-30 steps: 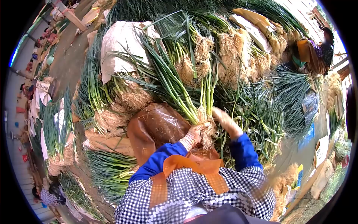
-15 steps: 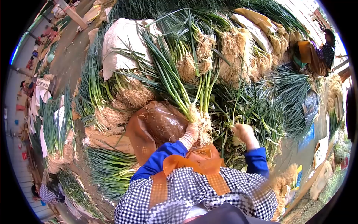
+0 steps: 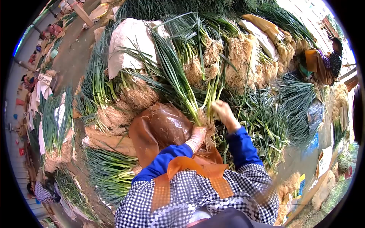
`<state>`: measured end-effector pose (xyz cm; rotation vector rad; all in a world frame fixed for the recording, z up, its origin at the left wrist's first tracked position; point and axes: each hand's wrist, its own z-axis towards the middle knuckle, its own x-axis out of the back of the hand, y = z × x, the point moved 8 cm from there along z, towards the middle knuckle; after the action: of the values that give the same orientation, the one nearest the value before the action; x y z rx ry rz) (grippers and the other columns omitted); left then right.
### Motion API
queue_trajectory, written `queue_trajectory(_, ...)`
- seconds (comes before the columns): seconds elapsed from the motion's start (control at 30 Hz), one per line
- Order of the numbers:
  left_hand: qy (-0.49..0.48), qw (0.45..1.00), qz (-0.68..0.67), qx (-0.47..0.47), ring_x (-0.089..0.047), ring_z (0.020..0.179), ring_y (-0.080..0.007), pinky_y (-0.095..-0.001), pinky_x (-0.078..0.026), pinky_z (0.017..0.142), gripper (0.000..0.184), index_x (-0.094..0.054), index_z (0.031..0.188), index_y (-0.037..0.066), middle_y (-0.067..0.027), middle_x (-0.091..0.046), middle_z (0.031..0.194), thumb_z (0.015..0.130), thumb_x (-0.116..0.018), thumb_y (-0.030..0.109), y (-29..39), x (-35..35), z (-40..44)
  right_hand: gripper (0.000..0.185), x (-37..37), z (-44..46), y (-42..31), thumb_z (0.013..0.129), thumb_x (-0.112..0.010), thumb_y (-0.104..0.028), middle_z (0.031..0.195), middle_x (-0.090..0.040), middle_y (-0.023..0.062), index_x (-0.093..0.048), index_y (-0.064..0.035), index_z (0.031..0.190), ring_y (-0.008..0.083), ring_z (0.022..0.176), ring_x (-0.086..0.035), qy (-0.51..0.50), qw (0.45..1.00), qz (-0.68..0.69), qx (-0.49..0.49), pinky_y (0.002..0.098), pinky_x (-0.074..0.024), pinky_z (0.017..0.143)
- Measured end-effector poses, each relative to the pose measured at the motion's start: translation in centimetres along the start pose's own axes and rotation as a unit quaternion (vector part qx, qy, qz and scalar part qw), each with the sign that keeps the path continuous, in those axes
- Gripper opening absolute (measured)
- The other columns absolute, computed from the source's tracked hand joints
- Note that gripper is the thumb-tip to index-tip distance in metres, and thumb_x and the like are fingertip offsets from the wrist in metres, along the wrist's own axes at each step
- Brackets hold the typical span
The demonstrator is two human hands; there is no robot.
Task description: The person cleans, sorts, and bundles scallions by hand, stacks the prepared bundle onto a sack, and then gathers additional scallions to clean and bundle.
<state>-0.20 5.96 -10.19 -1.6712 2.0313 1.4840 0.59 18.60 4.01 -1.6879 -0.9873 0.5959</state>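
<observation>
A bunch of long green onions with white bases and pale stringy roots [image 3: 186, 97] stands tilted above the person's lap, leaves pointing up and away. The left hand [image 3: 198, 134] is closed around its root end, with roots trailing beside the fingers. The right hand [image 3: 224, 111], its fingers curled, is right at the pale lower stalks of the same bunch; whether it has hold of one cannot be told. Beneath lies a shiny brown waterproof apron [image 3: 167, 125] scattered with bits of root, worn with a black-and-white checked smock [image 3: 171, 195] with blue lower sleeves.

Just right of the hands is a tangled heap of loose green leaves [image 3: 262, 125]. Beyond the lap, a white woven sack [image 3: 131, 47] drapes over a bundle of onions, whose tan roots [image 3: 138, 95] spill out below its edge. Farther right, a folded tan-and-white sack [image 3: 262, 32] lies over another bundle, roots showing at its end. A crumpled clear-and-blue plastic sheet [image 3: 315, 114] lies against dark green onions [image 3: 292, 100]; how far it wraps them is unclear. On the left, a flat tan sack [image 3: 110, 137] lies between pale roots and more onions [image 3: 108, 171]. At upper right sits another person [image 3: 323, 62].
</observation>
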Motion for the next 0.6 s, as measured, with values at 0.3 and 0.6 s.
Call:
queue_trajectory(0.3, 0.023, 0.999, -0.042, -0.009, -0.061, 0.078, -0.0212, -0.0285, -0.052, 0.067, 0.023, -0.056, 0.106, -0.003, -0.0095, -0.062, 0.091, 0.083, -0.058, 0.001, 1.0, 0.1, -0.7, 0.021, 6.7, -14.1, 8.0, 0.088, -0.056, -0.027, 0.069, -0.062, 0.0041, -0.064, -0.0078, 0.092, 0.0123, 0.063, -0.058, -0.271, 0.79, -0.518, -0.182, 0.0232, -0.0466, 0.057)
queue_trajectory(0.6, 0.003, 0.993, -0.121, 0.016, -0.06, 0.086, -0.0205, -0.0308, -0.051, 0.078, 0.026, -0.054, 0.113, -0.002, -0.0096, -0.061, 0.099, 0.088, -0.051, 0.006, 0.9, 0.4, -0.8, 0.03, 2.4, 5.5, 5.2, 0.094, -0.047, -0.032, 0.07, -0.053, -0.0041, -0.057, -0.0058, 0.106, 0.0066, 0.054, -0.043, -0.022, 0.956, 0.273, -0.107, 0.0186, -0.0313, 0.047)
